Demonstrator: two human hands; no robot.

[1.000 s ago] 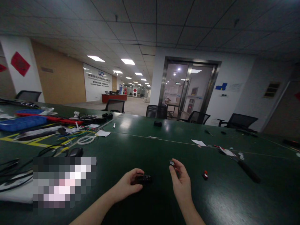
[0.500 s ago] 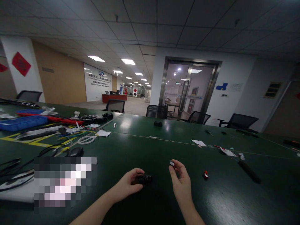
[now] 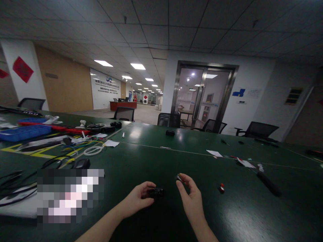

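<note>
My left hand point(image 3: 138, 197) is closed round a small black object point(image 3: 157, 192) with a shiny, detailed end; its kind cannot be made out, and my fingers hide its near part. To the right of it, apart, my right hand point(image 3: 192, 193) pinches a tiny dark piece point(image 3: 179, 177) with a pale face between thumb and fingertips. A gap of green tabletop point(image 3: 168, 215) shows between the hands. Right of my right hand lies a small red and white item point(image 3: 221, 188).
On the left are a blue tray point(image 3: 27, 132), a coiled white cable point(image 3: 93, 150), a black computer mouse point(image 3: 82, 163) and tangled wires. A black block point(image 3: 170, 133) sits at the far middle. Paper point(image 3: 214, 153) and a long dark rod point(image 3: 268, 184) lie to the right.
My right hand has moved a little left, bringing the tiny piece nearer the black object and turning it slightly. My left hand stays almost still.
</note>
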